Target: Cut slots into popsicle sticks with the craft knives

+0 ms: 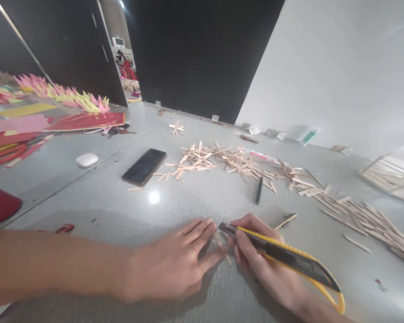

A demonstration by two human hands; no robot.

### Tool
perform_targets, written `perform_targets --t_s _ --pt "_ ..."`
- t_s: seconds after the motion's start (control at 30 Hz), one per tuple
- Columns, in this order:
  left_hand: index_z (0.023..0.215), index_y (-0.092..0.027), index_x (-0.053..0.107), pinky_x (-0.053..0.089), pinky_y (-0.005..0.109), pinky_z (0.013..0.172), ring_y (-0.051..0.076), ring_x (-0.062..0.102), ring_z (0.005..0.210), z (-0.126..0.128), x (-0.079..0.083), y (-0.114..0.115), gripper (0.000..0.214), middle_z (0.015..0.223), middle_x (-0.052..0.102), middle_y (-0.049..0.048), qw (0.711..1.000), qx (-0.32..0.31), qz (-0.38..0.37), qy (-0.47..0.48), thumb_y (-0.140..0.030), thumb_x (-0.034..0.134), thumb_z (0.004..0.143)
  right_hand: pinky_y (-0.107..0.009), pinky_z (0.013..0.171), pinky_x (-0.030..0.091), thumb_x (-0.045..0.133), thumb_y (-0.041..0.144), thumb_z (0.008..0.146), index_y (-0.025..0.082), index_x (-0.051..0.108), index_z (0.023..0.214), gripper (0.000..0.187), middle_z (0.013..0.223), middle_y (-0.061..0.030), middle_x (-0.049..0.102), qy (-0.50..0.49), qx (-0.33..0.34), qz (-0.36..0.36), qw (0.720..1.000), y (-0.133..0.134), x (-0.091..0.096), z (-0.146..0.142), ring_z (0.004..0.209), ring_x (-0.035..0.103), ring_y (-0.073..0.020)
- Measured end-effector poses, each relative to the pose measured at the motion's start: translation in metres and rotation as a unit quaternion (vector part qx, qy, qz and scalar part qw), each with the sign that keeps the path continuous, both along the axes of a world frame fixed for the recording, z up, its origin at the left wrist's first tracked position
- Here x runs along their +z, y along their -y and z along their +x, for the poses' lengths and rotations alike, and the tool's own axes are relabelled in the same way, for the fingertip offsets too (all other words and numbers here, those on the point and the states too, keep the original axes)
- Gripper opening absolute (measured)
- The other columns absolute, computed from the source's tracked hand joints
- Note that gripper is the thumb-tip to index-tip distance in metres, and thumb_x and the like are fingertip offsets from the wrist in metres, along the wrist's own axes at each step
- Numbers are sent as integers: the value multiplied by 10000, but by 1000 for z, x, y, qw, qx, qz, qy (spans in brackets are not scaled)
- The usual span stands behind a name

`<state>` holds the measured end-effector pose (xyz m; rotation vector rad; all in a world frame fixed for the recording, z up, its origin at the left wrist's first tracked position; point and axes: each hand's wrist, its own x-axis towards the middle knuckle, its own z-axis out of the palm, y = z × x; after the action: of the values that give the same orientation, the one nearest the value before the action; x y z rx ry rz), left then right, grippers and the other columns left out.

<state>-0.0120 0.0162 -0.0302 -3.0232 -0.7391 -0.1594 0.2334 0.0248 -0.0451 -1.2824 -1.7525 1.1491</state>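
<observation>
Head view, and both hands are low over the grey table (104, 202), close together. The left hand (175, 264) lies flat, palm down, fingers stretched out and slightly fanned, fingertips pressing on a thin wooden stick (221, 244). That stick lies on the table right between the two hands, angled away from the camera, partly covered by the fingers.

Now the right hand (259, 260): it is closed around a yellow and black utility knife (283, 255), gripped like a pen, with the knife's front end right at the stick. Whether the blade touches the wood, I cannot tell.

Further back, a black pen (259, 190) lies alone, and behind it a scattered heap of short sticks (229, 161) spreads across the middle of the table. To the right, a band of longer sticks (373, 222) runs toward the edge of the frame. A dark phone (144, 167) lies face up left of the heap, with a small white case (86, 159) just beyond it. Far left, pink and yellow paper shapes (63, 94) sit in a row.
</observation>
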Motion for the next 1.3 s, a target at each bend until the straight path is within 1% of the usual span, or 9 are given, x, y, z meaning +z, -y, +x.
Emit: perform_targets --t_s 0.13,0.27,0.37,0.47,0.53,0.63,0.77,1.03,1.3 --pt "1521 -76 443 369 475 1223 382 387 1498 -2 3 -3 547 1586 432 268 1000 1 -18 12 -311 532 1035 -218 464 458 643 516 971 232 634 996 285 673 7 657 10 -17 -5 1000 0 2 0 529 586 -122" --pt "1529 -92 438 350 472 1237 375 345 1519 -3 2 -4 542 1614 398 247 999 4 -38 27 -295 534 1036 -219 438 452 639 509 970 229 649 953 280 594 25 609 8 -20 11 1000 0 2 -3 485 558 -120" --pt "1537 -81 416 332 490 1243 393 326 1520 -3 1 -3 538 1610 380 280 999 5 -45 15 -296 496 1050 -218 455 468 598 452 999 237 676 1009 229 631 19 649 32 1 64 997 0 3 -5 510 592 -122" --pt "1533 -66 416 314 494 1249 396 327 1519 -3 2 -1 527 1605 379 292 999 5 -41 6 -293 475 1061 -212 468 455 573 388 1012 240 700 946 206 604 33 639 69 24 135 988 0 5 -6 493 577 -106" --pt "1531 -58 417 303 484 1256 390 331 1519 -2 3 -1 527 1600 392 289 999 2 -36 2 -291 476 1062 -212 465 444 563 370 1014 239 701 931 208 575 46 613 71 27 149 986 0 6 -5 477 558 -101" --pt "1540 -48 399 302 480 1256 394 335 1515 -1 4 -2 546 1589 401 301 1000 0 -29 -4 -307 472 1065 -215 461 435 561 366 1013 240 703 925 209 569 55 597 70 28 153 985 0 7 -5 470 536 -101" --pt "1549 -36 386 318 479 1248 401 350 1507 1 3 -3 567 1579 410 310 1000 0 -22 -4 -314 477 1064 -217 524 465 576 345 1005 245 712 927 185 629 50 649 78 37 161 983 -2 10 -7 517 580 -100" --pt "1536 -36 420 341 496 1234 409 378 1491 0 0 -3 531 1557 435 320 1000 -5 -10 -3 -301 444 1077 -223 514 453 561 328 1008 231 701 919 193 632 45 653 73 30 172 982 -1 7 -12 503 570 -99" --pt "1534 -31 413 355 492 1231 407 392 1484 1 1 -3 533 1544 455 319 1000 -6 2 -5 -300 435 1074 -227 464 445 543 401 1025 217 700 916 266 551 52 567 69 27 121 990 -1 8 -9 475 542 -110"
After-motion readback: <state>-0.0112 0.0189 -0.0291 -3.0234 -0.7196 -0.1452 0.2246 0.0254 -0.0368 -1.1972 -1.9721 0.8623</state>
